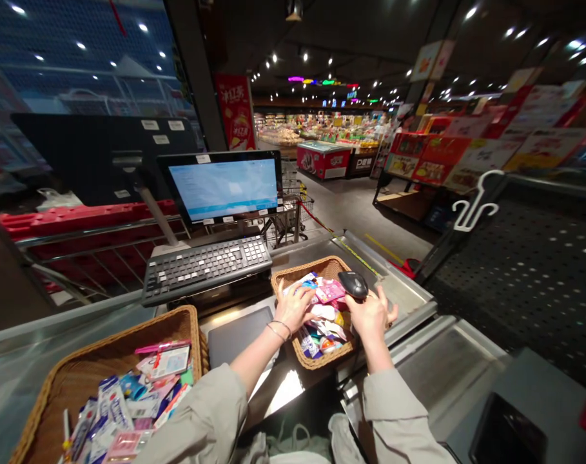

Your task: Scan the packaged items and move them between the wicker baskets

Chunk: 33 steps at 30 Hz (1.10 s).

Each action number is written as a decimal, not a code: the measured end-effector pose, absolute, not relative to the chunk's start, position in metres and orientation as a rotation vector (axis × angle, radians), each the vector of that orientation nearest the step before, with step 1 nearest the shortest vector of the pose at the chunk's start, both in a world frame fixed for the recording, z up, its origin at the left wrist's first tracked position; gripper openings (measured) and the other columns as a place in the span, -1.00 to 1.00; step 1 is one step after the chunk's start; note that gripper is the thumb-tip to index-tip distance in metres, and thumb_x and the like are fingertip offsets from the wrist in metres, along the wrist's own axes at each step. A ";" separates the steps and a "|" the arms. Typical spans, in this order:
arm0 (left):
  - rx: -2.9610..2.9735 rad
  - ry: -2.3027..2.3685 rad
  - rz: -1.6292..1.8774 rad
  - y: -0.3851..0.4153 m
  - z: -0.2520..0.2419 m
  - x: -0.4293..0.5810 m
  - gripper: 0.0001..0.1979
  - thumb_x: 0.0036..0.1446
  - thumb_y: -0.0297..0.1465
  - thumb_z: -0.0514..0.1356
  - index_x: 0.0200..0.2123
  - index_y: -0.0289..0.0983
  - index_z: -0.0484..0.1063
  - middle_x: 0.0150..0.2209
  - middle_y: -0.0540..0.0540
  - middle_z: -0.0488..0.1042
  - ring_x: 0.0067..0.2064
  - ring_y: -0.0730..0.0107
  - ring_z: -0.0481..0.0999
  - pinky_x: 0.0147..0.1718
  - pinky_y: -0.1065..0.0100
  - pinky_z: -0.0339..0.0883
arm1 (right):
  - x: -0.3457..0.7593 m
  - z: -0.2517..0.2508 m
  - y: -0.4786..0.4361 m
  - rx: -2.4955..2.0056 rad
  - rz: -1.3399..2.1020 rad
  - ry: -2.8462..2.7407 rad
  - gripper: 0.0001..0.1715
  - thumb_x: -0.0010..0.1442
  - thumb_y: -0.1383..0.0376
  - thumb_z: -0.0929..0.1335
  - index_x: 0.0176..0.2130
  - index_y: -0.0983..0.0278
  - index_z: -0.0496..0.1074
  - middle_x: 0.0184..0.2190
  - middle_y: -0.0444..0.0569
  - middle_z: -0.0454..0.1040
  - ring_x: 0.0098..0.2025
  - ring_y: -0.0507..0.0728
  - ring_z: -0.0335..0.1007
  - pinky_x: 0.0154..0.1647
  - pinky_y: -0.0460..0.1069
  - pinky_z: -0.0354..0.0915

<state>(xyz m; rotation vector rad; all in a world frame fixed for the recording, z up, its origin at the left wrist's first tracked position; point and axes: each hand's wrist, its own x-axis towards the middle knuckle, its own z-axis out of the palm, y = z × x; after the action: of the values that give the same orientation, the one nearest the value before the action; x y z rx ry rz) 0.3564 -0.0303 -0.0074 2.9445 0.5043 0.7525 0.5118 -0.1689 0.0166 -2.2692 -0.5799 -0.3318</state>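
Observation:
A small wicker basket (316, 366) full of small packets and tubes stands on the counter in front of me. My left hand (295, 306) reaches over its left side, fingers spread and touching the packets. Between my hands a pink packet (329, 290) lies on top of the pile. At the basket's right side is my right hand (371, 316), its fingers apart and its thumb near the pink packet. A black rounded device (353, 284), possibly a mouse or scanner head, sits just beyond the right thumb; whether they touch is unclear.
A larger wicker basket (196, 332) holding packets and boxes stands at the left front. Behind are a black keyboard (208, 265), a lit monitor (225, 187) and a second screen's back (99, 154). A dark phone-like slab (508, 430) lies right; a white hanger (475, 203) hangs beyond.

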 end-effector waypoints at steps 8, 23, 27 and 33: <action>2.904 0.683 0.829 -0.008 0.015 0.328 -0.59 0.19 -0.22 0.19 0.11 -0.09 0.39 0.07 -0.14 0.50 0.19 0.06 0.34 0.30 -0.24 -0.24 | 0.498 0.025 -0.154 -2.234 -0.232 -0.659 -0.54 0.01 -0.04 0.27 -0.37 0.19 0.58 -0.13 0.06 0.59 0.23 0.33 0.17 0.26 0.36 -0.28; 2.729 1.487 0.954 0.005 0.016 0.154 -0.63 0.21 -0.27 0.18 0.10 -0.08 0.39 0.11 -0.13 0.49 0.22 0.11 0.33 0.29 -0.18 -0.21 | 0.396 0.043 -0.090 -2.019 -0.041 -1.192 -0.63 0.00 0.02 0.31 -0.41 0.23 0.55 -0.17 0.12 0.58 0.23 0.35 0.14 0.27 0.35 -0.29; 2.650 1.670 0.931 0.003 0.005 0.103 -0.65 0.21 -0.30 0.17 0.08 -0.09 0.41 0.09 -0.13 0.50 0.21 0.11 0.34 0.28 -0.19 -0.20 | 0.364 0.038 -0.082 -1.944 0.009 -1.335 -0.66 0.03 0.07 0.31 -0.36 0.21 0.56 -0.12 0.09 0.57 0.24 0.35 0.12 0.28 0.35 -0.34; 2.542 1.896 0.850 0.002 -0.009 0.034 -0.65 0.19 -0.32 0.16 0.06 -0.09 0.43 0.09 -0.14 0.50 0.20 0.07 0.35 0.26 -0.25 -0.20 | 0.321 0.028 -0.073 -1.891 0.083 -1.486 -0.66 0.05 0.07 0.30 -0.33 0.20 0.56 -0.07 0.06 0.56 0.27 0.35 0.10 0.26 0.40 -0.27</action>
<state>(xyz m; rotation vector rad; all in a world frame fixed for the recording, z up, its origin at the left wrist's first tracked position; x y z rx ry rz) 0.0338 0.0022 -0.0092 2.5416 1.8962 0.8500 0.3207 -0.0727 0.0277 -1.8913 -1.4864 0.0828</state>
